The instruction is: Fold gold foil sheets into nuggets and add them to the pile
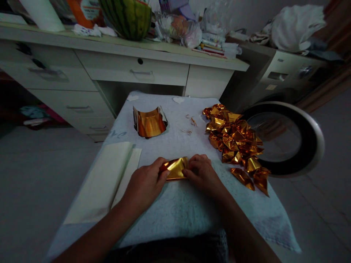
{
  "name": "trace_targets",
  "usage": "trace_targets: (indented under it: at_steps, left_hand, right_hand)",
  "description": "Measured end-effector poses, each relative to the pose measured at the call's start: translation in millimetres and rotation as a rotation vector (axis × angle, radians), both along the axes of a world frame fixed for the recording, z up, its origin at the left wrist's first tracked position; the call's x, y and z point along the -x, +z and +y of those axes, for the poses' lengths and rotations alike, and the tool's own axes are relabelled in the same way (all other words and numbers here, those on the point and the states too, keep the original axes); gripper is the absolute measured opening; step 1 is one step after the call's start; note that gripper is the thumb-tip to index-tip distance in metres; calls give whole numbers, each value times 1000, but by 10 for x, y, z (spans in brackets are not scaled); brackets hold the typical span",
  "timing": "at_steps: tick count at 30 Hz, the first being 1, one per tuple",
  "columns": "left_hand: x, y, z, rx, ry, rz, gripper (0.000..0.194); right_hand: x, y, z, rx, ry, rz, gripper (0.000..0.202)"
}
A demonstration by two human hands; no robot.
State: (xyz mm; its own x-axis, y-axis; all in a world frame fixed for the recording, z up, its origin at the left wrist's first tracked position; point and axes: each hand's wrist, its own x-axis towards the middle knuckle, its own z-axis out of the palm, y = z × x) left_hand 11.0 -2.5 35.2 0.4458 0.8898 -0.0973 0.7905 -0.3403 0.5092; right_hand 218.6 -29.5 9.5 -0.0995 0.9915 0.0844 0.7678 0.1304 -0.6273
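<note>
A folded piece of gold foil paper (177, 168) is stretched between my two hands, low over the cloth-covered table (170, 142). My left hand (146, 181) pinches its left end, thumb on the near side. At the right end, the thumb and fingers of my right hand (202, 172) grip it. A curved stack of gold sheets (150, 122) rests at the table's back left. Many folded gold foil pieces (233, 135) are heaped on the right, two of them nearer the front. Pale paper sheets (105, 179) lie at the left.
Small thin loops or scraps (193, 121) lie near the back middle. Behind the table is a white desk (117, 65) with drawers, bearing a watermelon (127, 18) and plastic bags. A washing machine (274, 73) stands at the right, its round door (309, 138) open beside the heap.
</note>
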Motion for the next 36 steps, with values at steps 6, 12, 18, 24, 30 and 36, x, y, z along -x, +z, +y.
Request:
trace_targets:
  at_steps: [6, 12, 18, 24, 30, 36]
  left_hand:
    - [-94, -11, 9, -143, 5, 219, 22]
    - [-104, -162, 27, -363, -34, 185, 33]
    - [-91, -278, 52, -383, -42, 147, 40]
    - [-93, -258, 83, -356, -76, 165, 31]
    - [-68, -295, 91, -362, -132, 155, 21]
    - [-43, -333, 76, -409, -147, 106, 20]
  right_hand:
    - [47, -98, 7, -11, -122, -5, 16]
    - [54, -129, -3, -50, -147, 52, 30]
    - [73, -65, -3, -69, -162, 72, 16]
    - [68, -99, -16, -132, -132, 2, 14]
    - [76, -109, -15, -187, -28, -16, 10]
    - [76, -98, -46, -258, 88, -24, 11]
